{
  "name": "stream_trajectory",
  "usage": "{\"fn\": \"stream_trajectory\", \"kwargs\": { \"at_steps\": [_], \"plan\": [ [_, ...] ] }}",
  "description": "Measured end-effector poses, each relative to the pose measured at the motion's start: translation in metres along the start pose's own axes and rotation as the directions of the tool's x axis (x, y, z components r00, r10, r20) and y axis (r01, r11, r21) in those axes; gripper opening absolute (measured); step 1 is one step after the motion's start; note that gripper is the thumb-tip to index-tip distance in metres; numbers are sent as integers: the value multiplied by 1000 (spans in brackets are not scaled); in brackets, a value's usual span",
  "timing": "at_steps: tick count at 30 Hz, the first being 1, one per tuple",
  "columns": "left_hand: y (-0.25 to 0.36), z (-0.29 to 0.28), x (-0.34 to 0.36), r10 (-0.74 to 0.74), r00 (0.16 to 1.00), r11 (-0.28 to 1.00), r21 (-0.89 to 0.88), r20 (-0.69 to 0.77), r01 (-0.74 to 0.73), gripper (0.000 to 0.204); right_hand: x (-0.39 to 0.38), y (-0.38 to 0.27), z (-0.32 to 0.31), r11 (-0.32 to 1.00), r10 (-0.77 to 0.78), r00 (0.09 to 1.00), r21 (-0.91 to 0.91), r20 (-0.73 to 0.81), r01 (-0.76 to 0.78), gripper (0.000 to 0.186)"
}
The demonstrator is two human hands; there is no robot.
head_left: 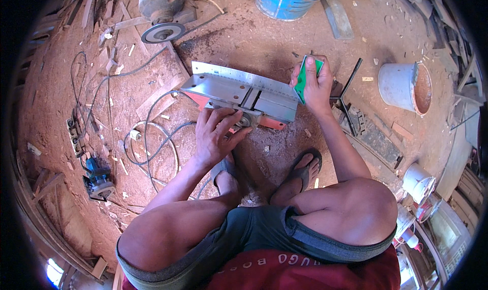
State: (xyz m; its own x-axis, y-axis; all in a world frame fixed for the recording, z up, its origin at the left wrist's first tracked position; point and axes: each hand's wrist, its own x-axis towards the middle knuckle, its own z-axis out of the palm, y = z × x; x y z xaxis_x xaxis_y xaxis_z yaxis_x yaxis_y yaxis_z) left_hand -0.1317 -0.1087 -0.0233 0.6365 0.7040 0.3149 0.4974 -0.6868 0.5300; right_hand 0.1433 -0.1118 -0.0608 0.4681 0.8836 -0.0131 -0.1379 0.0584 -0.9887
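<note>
A hand-held electric planer point(239, 92) lies upside down in front of me, its flat metal sole facing up and its red body below. My left hand point(218, 132) is closed on the planer's near side, fingers curled by a round part. In my right hand point(316, 86) is the green handle of a try square point(308, 77), gripped with the thumb along it. The square's marked steel blade stands along the sole's far edge, reaching to its left end. A dark slot crosses the sole near its middle.
A bench grinder point(162, 10) and a blue-red bucket point(290, 2) stand at the far side. On the right are a whitish bucket point(399, 86) and a black bent bar point(351, 94). A blue power tool point(96, 180) and cables point(147, 152) lie left among wood scraps.
</note>
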Motion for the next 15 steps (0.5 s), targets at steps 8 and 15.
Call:
{"fn": "stream_trajectory", "kwargs": {
  "at_steps": [8,15],
  "plan": [
    [0,2,-1,32,999,999,14,15,-32,51,0,3,-5,999,-16,999,-29,36,17,21],
    [1,1,-3,50,998,997,53,37,-52,52,1,5,-6,1000,7,999,-19,44,-7,20]
  ]
}}
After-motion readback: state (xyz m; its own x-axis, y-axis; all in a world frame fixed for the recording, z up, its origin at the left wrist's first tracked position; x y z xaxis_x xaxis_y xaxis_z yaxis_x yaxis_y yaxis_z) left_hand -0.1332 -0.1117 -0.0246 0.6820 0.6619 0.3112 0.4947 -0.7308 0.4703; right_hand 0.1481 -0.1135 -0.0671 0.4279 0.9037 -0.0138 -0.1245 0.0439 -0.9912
